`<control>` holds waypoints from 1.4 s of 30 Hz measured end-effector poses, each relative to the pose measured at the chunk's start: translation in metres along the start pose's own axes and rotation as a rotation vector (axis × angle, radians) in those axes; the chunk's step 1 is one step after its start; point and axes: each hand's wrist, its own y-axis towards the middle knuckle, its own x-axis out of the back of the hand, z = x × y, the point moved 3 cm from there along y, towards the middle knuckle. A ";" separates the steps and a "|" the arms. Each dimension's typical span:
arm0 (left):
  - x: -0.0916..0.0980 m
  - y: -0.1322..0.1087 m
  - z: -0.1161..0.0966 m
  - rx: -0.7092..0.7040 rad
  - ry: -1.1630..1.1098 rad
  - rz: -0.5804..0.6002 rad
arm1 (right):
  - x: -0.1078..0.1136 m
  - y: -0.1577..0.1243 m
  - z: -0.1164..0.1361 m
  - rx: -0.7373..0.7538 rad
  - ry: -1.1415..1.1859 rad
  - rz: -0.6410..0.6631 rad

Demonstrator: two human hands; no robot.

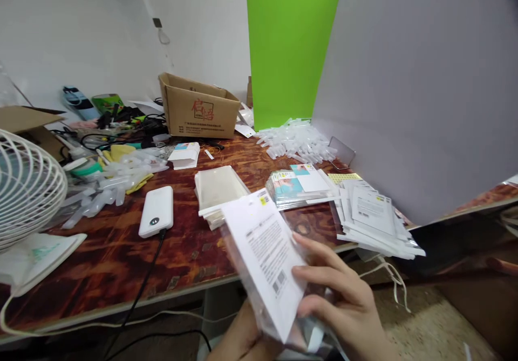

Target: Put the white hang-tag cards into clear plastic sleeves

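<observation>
A white printed card (267, 253) with a barcode and a small yellow sticker sits in a see-through plastic bag, tilted above the table's front edge. Its printed side faces me. My left hand (246, 334) is closed around the bag's lower end, its fingertips mostly hidden behind it. On the right edge, my right hand (343, 301) grips the bag and card, fingers on the front. Something whitish shows through the bag's bottom, too covered to name. Just beyond lie a stack of see-through bags (220, 185) and a stack of blue-and-white cards (283, 185).
Filled packets (372, 215) are piled at the right. Behind are a heap of translucent plastic pieces (297, 140) and a cardboard box (198, 107). A white power bank (157, 210) with a cable and a fan (28, 188) stand left. A grey panel (416, 91) borders the right.
</observation>
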 end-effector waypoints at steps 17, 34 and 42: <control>0.035 0.009 -0.013 0.036 -0.509 -0.727 | 0.163 0.007 -0.126 -0.059 -1.032 -0.180; 0.061 0.001 -0.009 -0.008 -0.701 -0.762 | -0.036 -0.010 -0.057 0.626 -0.698 0.116; 0.046 0.012 -0.019 0.003 -0.798 -0.609 | -0.028 -0.034 -0.018 0.597 -0.417 -0.277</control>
